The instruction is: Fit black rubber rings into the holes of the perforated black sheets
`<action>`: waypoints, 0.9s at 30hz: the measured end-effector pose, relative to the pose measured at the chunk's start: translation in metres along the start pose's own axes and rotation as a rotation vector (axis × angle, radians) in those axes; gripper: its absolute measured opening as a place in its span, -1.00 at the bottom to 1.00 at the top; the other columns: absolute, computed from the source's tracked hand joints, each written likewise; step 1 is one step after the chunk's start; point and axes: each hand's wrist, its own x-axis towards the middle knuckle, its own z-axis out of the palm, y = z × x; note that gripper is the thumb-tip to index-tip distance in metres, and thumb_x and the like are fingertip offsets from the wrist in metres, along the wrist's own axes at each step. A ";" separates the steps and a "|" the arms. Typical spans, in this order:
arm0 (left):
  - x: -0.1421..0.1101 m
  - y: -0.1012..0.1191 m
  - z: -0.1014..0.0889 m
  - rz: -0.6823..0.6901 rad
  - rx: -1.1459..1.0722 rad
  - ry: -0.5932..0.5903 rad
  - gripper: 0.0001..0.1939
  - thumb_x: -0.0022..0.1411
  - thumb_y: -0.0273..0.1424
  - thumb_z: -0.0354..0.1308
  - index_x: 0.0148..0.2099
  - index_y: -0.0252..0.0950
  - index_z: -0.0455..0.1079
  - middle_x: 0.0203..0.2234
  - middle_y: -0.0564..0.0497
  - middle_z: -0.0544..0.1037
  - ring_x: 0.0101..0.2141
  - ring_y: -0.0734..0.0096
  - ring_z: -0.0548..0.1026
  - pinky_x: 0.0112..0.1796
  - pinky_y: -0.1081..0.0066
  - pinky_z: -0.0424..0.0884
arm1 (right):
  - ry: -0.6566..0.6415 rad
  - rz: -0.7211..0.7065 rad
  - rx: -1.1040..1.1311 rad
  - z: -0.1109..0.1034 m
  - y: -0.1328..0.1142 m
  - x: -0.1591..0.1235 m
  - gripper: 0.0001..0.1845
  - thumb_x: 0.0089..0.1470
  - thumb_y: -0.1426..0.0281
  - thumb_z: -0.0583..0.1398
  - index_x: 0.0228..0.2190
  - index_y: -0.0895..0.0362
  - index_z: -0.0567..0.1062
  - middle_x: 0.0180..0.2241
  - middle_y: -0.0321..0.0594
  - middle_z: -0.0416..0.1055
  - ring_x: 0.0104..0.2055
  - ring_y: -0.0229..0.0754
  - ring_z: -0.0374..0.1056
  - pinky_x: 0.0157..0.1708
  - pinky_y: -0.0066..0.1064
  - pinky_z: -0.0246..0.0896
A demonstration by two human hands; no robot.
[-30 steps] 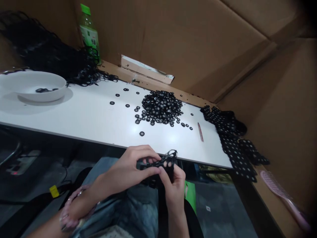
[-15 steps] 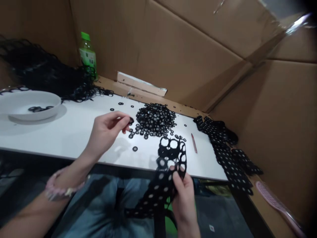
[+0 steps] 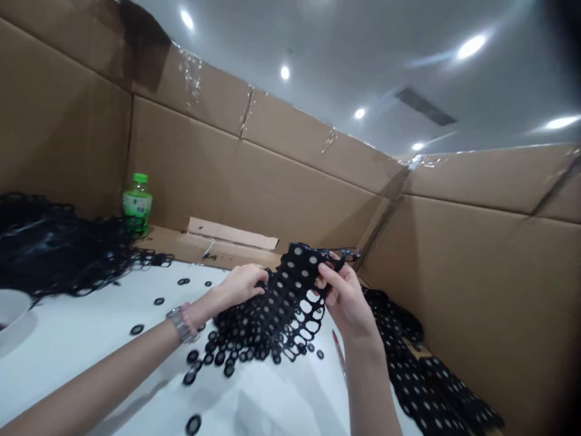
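Observation:
My right hand [image 3: 345, 297] is raised above the table and pinches a black perforated sheet [image 3: 290, 284] by its upper right part. Pale round pieces fill much of the sheet, while open holes run along its lower right edge. My left hand [image 3: 242, 284] is beside the sheet's left edge with its fingers curled in. What its fingertips hold, if anything, is hidden. Behind and below the sheet lies a heap of small black rings with pale centres [image 3: 236, 339], partly covered by it. A loose ring [image 3: 193, 424] lies near the front.
At the left are a tangled black mesh pile [image 3: 54, 248], a green-capped bottle [image 3: 137, 206] and a white bowl [image 3: 13, 312]. A red pen-like stick [image 3: 339, 354] lies by my right forearm. More dotted black sheets [image 3: 422, 375] are at right. Cardboard walls [image 3: 272, 181] enclose the white tabletop [image 3: 113, 375].
My view has tilted up, bringing the ceiling in. My right hand has lifted the sheet from near my lap to over the heap. My left hand has moved to the sheet's edge.

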 end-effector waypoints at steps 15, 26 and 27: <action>-0.008 0.090 -0.101 0.137 -0.393 0.432 -0.90 0.08 -0.42 0.21 -0.29 -0.29 0.45 -0.43 0.05 0.49 -0.44 0.52 0.40 -0.45 0.53 0.33 | -0.040 -0.470 -0.334 0.043 0.010 0.009 -0.83 -0.05 0.44 0.24 -0.34 0.03 0.41 -0.43 -0.39 0.43 -0.41 -0.37 0.39 -0.42 -0.61 0.32; 0.015 0.033 -0.102 -0.108 -0.630 0.545 -0.77 0.14 -0.31 0.08 -0.48 -0.34 0.38 -0.67 0.08 0.40 -0.63 0.56 0.31 -0.59 0.55 0.23 | -0.034 -0.371 -0.365 0.036 0.012 0.016 -0.79 -0.08 0.37 0.27 -0.32 0.02 0.43 -0.44 -0.38 0.36 -0.39 -0.34 0.32 -0.38 -0.57 0.28; 0.017 0.025 -0.102 -0.130 -0.573 0.568 -0.77 0.13 -0.30 0.08 -0.47 -0.34 0.39 -0.66 0.07 0.41 -0.62 0.55 0.32 -0.58 0.54 0.23 | -0.008 -0.352 -0.340 0.034 0.012 0.017 -0.78 -0.10 0.36 0.28 -0.32 0.02 0.43 -0.43 -0.38 0.36 -0.38 -0.34 0.31 -0.37 -0.57 0.27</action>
